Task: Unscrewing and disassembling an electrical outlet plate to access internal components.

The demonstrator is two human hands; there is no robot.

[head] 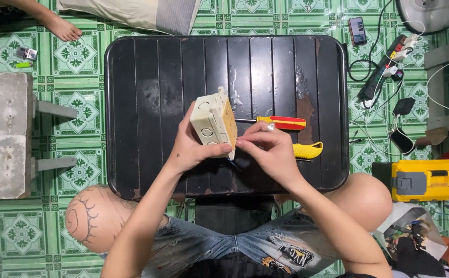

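I see the black tray [152, 103] under both hands; it is the biggest thing here and it lies on the green tiled floor [8, 237]. Far to the right of my right hand stands a yellow toolbox [430, 179], and beyond it, further up, a power strip [384, 72] with cables.

My left hand [191, 146] is closed around a cream box [211, 122], thumb on the lower edge and fingers behind it; the box is lifted over the tray and tilted, its orange face turned to the right hand. My right hand [270, 149] has its fingertips pressed together at the lower corner of the box, pinching something small that I cannot make out.

Just above the right hand lies a screwdriver [281, 122] with a red and yellow handle. Just to its right, partly hidden under it, is a yellow handle [308, 150].
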